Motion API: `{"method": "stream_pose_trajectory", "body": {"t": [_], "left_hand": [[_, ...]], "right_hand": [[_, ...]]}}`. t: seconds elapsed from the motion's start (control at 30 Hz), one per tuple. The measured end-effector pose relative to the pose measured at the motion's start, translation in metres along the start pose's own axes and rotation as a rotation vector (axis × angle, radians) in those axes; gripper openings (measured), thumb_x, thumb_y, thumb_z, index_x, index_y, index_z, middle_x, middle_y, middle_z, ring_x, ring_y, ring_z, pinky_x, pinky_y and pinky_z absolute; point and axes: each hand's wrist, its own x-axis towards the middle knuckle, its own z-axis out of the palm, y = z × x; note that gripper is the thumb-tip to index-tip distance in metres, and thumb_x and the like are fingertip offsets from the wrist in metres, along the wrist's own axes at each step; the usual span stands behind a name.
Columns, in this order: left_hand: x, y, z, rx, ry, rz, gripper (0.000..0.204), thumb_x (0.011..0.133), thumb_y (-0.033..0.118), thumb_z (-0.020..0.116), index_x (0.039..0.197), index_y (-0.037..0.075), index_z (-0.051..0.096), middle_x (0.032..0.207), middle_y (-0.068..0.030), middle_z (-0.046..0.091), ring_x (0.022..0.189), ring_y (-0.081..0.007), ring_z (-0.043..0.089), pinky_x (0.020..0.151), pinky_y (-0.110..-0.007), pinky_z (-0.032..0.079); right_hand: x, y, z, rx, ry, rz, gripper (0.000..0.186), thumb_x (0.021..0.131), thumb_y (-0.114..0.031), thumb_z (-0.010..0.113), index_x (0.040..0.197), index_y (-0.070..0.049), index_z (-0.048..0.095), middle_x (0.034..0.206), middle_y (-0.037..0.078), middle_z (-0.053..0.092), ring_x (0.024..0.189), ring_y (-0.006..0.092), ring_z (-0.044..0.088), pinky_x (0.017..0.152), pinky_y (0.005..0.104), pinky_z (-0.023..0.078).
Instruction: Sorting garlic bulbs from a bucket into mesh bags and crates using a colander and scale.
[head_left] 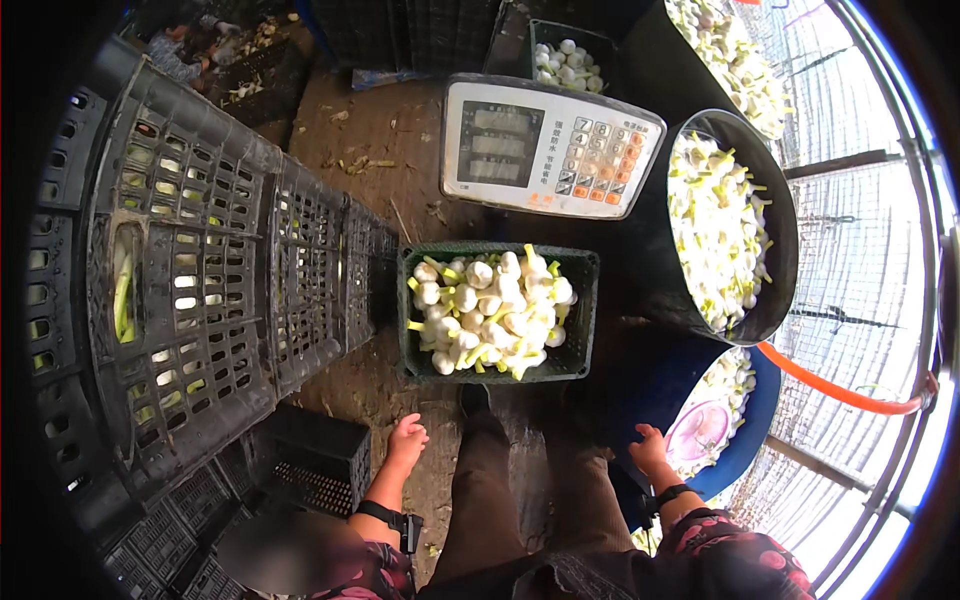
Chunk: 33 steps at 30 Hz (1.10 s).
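Note:
A dark green plastic crate (pixel 409 340) stands in front of my feet, heaped with white garlic bulbs (pixel 490 310) on short pale-green stems. My left hand (pixel 406 440) hangs above the floor just short of the crate's near left corner. Its fingers are loosely bent and apart, with nothing in them. Over to the right, my right hand (pixel 649 447) is beside a pink plastic basin (pixel 698 432), which lies on garlic inside a blue barrel (pixel 752 425). The right fingers are loosely curled, and I see nothing held. Each wrist wears a dark band.
Beyond the crate is a white digital scale panel (pixel 552 146) with keys. Tall stacked black crates (pixel 210 285) wall the left side. A dark barrel (pixel 786 250) of garlic stands at right, near an orange hose (pixel 840 392). A small crate (pixel 597 100) of bulbs sits behind the scale.

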Motion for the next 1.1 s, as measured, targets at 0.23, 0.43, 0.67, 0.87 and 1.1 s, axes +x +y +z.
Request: {"method": "stream_pose_trajectory", "body": {"t": [0.23,0.43,0.67,0.87,1.1], "left_hand": [[0.001,-0.009,-0.009,0.015,-0.098,0.075,0.044,0.089,0.009,0.057,0.131,0.005,0.046,0.102,-0.0078,0.059,0.081,-0.0163,0.062,0.066,-0.028,0.051],[-0.02,-0.038,-0.038,0.136,0.021,-0.151,0.045,0.089,0.007,0.056,0.133,0.006,0.045,0.105,-0.0085,0.06,0.079,-0.0163,0.062,0.065,-0.029,0.052],[-0.047,-0.067,-0.036,0.293,0.067,-0.367,0.04,0.09,0.006,0.052,0.129,0.006,0.046,0.105,-0.0088,0.059,0.081,-0.0169,0.061,0.067,-0.028,0.05],[-0.025,-0.038,0.025,0.339,-0.018,-0.335,0.041,0.091,0.007,0.052,0.132,0.006,0.044,0.108,-0.0096,0.059,0.085,-0.0171,0.061,0.072,-0.028,0.05],[-0.005,0.038,0.086,0.481,-0.034,-0.236,0.044,0.091,0.004,0.051,0.134,0.006,0.043,0.113,-0.0109,0.058,0.09,-0.0176,0.062,0.075,-0.027,0.05]], "right_hand": [[0.02,-0.09,0.002,0.142,0.14,-0.353,0.041,0.07,-0.002,0.057,0.111,-0.004,0.058,0.107,0.018,0.059,0.099,0.0358,0.058,0.085,0.0397,0.05],[0.104,-0.132,-0.129,0.372,0.83,-0.664,0.023,0.075,0.006,0.062,0.096,-0.003,0.06,0.085,0.012,0.059,0.075,0.027,0.06,0.068,0.0344,0.05],[0.183,0.017,-0.224,0.491,0.852,-0.131,0.017,0.083,-0.02,0.062,0.089,-0.005,0.068,0.076,0.014,0.067,0.069,0.0252,0.067,0.066,0.034,0.051],[0.165,0.173,-0.11,0.61,0.267,0.591,0.023,0.078,-0.02,0.062,0.091,-0.003,0.069,0.08,0.016,0.069,0.069,0.0259,0.069,0.072,0.0338,0.055],[0.217,0.172,-0.029,0.071,0.254,0.583,0.05,0.073,-0.03,0.066,0.108,0.004,0.056,0.094,0.024,0.067,0.087,0.0379,0.066,0.079,0.0435,0.053]]}}
